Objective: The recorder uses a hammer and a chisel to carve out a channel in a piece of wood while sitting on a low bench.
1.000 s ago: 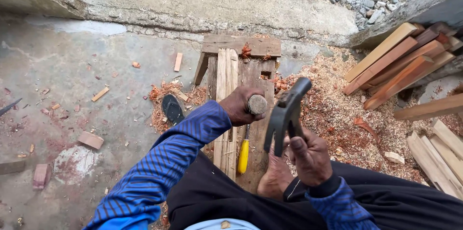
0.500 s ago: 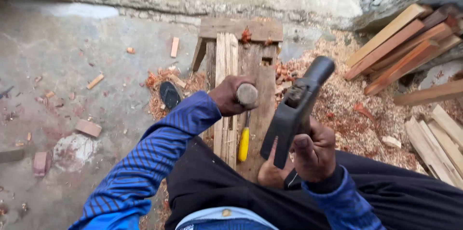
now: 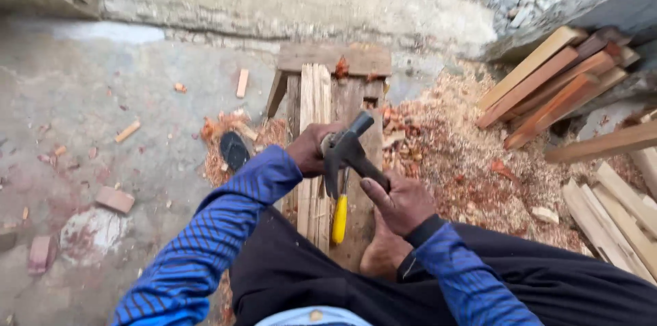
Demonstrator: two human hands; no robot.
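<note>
My left hand [image 3: 309, 151] is closed around a tool with a round wooden handle, held upright over pale wooden slats [image 3: 315, 103] that lie lengthwise on a low wooden bench [image 3: 356, 59]. My right hand [image 3: 402, 199] grips the shaft of a dark metal hammer [image 3: 348, 149]. The hammer's head is down at the top of the handle in my left hand and covers most of it. A yellow-handled tool [image 3: 339, 219] lies on the bench just below the hammer. My bare foot [image 3: 383, 254] rests on the bench's near end.
Reddish planks [image 3: 554, 83] lean at the right by the stone wall, and paler boards [image 3: 616, 213] lie near my right leg. Sawdust and shavings [image 3: 465, 155] cover the ground there. A black sandal [image 3: 235, 150] and brick pieces [image 3: 115, 199] lie on the concrete at left.
The hammer, raised and tilted back earlier, has swung down onto the wooden handle held in my left hand. My left hand has stayed on the slats.
</note>
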